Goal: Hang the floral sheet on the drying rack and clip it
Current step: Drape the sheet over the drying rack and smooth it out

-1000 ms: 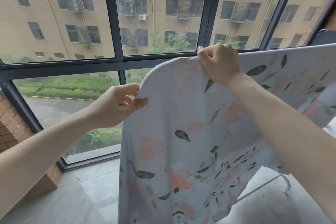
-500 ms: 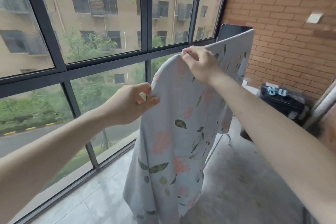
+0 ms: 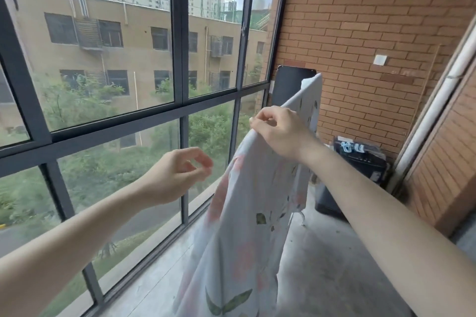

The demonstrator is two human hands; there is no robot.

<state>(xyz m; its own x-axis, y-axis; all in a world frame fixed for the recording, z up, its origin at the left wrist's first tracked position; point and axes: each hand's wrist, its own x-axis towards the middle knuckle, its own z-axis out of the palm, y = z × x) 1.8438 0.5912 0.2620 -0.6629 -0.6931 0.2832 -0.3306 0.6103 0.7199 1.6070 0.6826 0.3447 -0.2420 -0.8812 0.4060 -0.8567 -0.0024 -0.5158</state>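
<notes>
One hand does the holding: the right hand (image 3: 279,131) pinches the floral sheet (image 3: 247,226) at its top fold, apparently steadying it; beside the sheet, the left hand (image 3: 175,175) hangs loose, grasping nothing.

Daylight comes through the tall dark-framed glass window (image 3: 177,100); right of it stands a red brick wall (image 3: 360,28), below it grey concrete floor (image 3: 322,265).

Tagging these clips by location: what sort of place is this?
Probably an enclosed apartment balcony used for drying laundry: tall dark-framed windows overlook neighbouring buildings from above, a brick wall closes one end, and a floral sheet hangs over a bare concrete floor.
</notes>
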